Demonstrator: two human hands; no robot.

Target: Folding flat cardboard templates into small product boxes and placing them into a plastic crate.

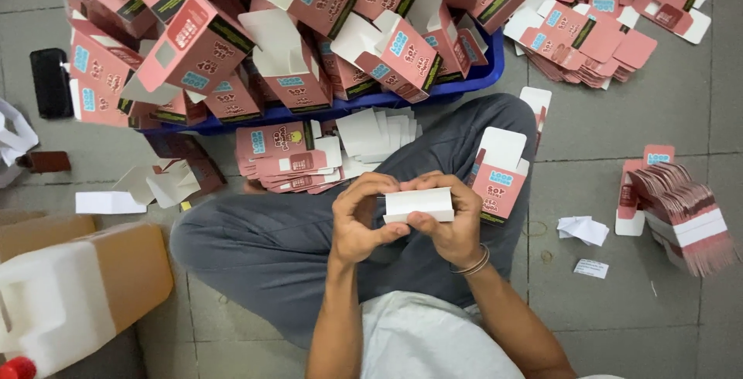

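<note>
While the person sits cross-legged on the grey tiled floor (681, 100), a blue plastic tub (472, 77) heaped with assembled pink cartons (193, 46) fills the top of the view, just beyond the knees. At the lower left stands a white jerrycan (70, 294) of amber liquid. A fanned stack of flat pink carton blanks (681, 212) lies on the floor well to the right, another loose pile of blanks (596, 30) sits at the upper right, and a smaller stack (286, 158) rests between the tub and the legs. One erected pink carton (499, 178) stands on the right thigh, just beside the right hand (457, 228).

The folded white card (419, 204) sits between both hands above the lap, its long axis running left to right. The left hand (360, 220) curls closed around its left end, fingers over the top edge and thumb beneath; the right hand pinches the right end, a bangle on its wrist. Both hands touch it equally, and nothing stands in front of it. Two paper scraps (584, 229) lie on the floor to the right.
</note>
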